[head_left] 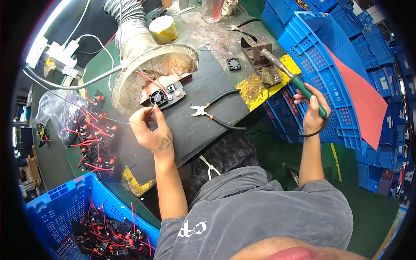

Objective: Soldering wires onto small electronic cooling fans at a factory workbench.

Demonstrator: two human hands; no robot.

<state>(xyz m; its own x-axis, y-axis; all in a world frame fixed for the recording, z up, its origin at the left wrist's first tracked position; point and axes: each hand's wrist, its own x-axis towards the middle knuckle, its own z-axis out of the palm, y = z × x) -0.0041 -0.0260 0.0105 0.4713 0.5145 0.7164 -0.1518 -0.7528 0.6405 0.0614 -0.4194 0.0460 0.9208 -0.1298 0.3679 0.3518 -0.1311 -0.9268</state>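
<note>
Green-handled, a soldering iron (308, 92) is gripped in my right hand (315, 110) at centre right, while my left hand (151, 130) pinches a thin wire (113, 120) beside the small fan (157, 97), upper left of centre.

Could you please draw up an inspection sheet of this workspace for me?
Surface: green bench with a dark mat; yellow paint is worn at the edges.
Job's things: fan unit under the duct hood; soldering iron reaching to a rusty stand.
Clutter: open pliers on the mat; loose fan; red-wired parts beside a clear plastic bag.
Hands: left hand has fingertips at the fan unit, exact hold unclear; right hand grips the iron's green handle.
Cables: grey cable passes the hood; black cord hangs by the right wrist.
Surroundings: stacked blue crates at right; blue basket of fan parts at lower left.
</note>
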